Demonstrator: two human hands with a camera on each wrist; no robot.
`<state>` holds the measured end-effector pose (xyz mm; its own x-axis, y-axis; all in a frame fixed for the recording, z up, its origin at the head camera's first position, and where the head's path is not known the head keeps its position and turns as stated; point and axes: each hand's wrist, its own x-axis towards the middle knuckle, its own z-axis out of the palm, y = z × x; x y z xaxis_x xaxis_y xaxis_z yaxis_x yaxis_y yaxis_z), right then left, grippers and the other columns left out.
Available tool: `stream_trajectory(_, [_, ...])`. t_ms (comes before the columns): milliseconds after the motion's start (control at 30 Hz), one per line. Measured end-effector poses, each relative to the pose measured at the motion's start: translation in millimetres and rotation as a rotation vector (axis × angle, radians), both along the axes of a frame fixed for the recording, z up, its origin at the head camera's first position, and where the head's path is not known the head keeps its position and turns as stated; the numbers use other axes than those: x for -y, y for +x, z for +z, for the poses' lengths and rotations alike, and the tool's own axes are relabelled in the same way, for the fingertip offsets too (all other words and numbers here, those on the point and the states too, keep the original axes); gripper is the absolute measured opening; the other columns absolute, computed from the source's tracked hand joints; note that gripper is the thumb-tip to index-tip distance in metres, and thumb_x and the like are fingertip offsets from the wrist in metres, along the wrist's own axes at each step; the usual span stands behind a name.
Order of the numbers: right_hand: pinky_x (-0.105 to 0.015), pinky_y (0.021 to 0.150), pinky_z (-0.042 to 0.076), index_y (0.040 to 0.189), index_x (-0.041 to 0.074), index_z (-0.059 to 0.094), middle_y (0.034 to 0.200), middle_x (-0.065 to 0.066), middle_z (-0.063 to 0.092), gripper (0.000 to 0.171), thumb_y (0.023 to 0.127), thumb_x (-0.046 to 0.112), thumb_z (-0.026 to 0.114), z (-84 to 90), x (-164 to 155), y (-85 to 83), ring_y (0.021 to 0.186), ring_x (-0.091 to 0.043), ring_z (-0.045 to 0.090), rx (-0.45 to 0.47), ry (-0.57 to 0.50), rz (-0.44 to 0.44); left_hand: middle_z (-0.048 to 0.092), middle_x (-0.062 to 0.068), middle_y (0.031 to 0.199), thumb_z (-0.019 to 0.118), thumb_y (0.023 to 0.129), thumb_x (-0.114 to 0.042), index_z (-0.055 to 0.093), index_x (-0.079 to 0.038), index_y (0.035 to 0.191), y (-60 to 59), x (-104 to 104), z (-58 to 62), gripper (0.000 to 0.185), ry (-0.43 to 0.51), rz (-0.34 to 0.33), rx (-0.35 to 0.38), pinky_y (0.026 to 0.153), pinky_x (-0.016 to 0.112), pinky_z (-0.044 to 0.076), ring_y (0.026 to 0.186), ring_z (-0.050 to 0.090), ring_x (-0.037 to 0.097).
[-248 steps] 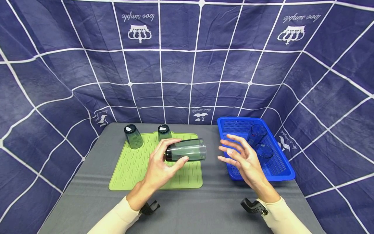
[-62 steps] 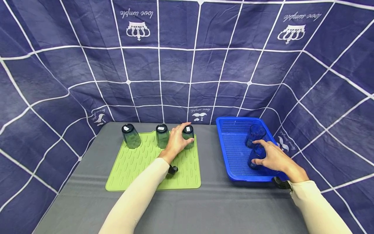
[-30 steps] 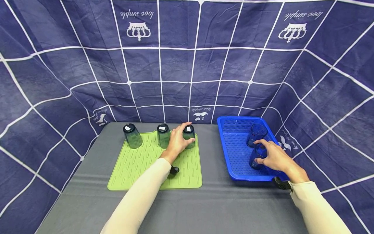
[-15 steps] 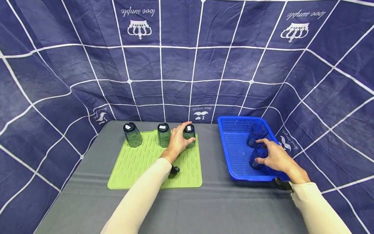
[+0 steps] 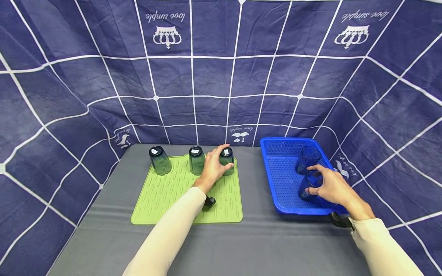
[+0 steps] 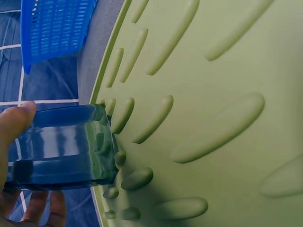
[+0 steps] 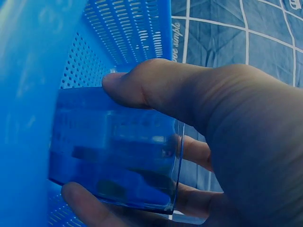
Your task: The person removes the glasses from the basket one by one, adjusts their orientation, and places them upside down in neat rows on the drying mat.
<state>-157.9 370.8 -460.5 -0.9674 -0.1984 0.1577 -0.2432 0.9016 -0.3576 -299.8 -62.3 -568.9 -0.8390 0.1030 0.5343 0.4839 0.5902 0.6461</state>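
Note:
At the green mat's back right, my left hand [image 5: 211,168] grips a smoky green drinking glass [image 5: 226,158] that stands upside down. Thumb and fingers lie on opposite sides of this glass [image 6: 61,146] in the left wrist view, its rim down at the ribbed mat [image 6: 227,99]. Inside the blue basket [image 5: 304,211], my right hand [image 5: 333,186] holds an upright, blue-looking glass [image 5: 304,192]. The right wrist view has the thumb along one side of that glass [image 7: 118,151] and fingers round the other. A second upright glass [image 5: 307,158] stands just behind it.
Two more upside-down glasses stand along the mat's back edge, a left glass [image 5: 160,161] and a middle glass [image 5: 197,161]. Grey cloth [image 5: 255,237] covers the table. Blue checked curtain [image 5: 214,76] encloses the back and sides.
Since the oldest frame, my left hand has set its sideways-held glass upside down on the mat. My right hand has moved into the basket onto a glass. The last second shows almost no movement.

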Motion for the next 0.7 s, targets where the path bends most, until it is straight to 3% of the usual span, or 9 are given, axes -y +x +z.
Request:
stream_trajectory(333, [-0.068,0.091,0.062,0.148,0.004,0.070,0.121,-0.029,0.083,0.084,0.080,0.034,0.108,5.8,3,11.3,0.111,-0.050,0.080,-0.044,-0.028,-0.010,0.083,0.018,0.135,0.112,0.074,-0.023,0.069,-0.035,0.156,-2.8,-3,-8.4,0.094,0.011,0.015,-0.008,0.112,0.066,0.058,0.123,0.076,0.051])
stream_trajectory(567, [-0.071,0.096,0.048,0.150,0.007,0.069,0.122,-0.030,0.084,0.084,0.081,0.035,0.107,15.2,12,13.8,0.110,-0.051,0.081,-0.097,-0.046,-0.028,0.083,0.018,0.134,0.112,0.073,-0.021,0.069,-0.034,0.155,1.1,-3,-6.4,0.094,0.017,0.019,-0.021,0.113,0.067,0.056,0.122,0.075,0.050])
stream_trajectory(700, [-0.071,0.096,0.049,0.150,0.008,0.070,0.119,-0.026,0.085,0.083,0.081,0.035,0.106,21.1,17,15.3,0.108,-0.048,0.082,-0.122,-0.054,-0.029,0.083,0.017,0.136,0.111,0.075,-0.023,0.067,-0.035,0.157,6.0,-2,-1.9,0.094,-0.002,0.030,-0.002,0.115,0.061,0.055,0.124,0.074,0.047])
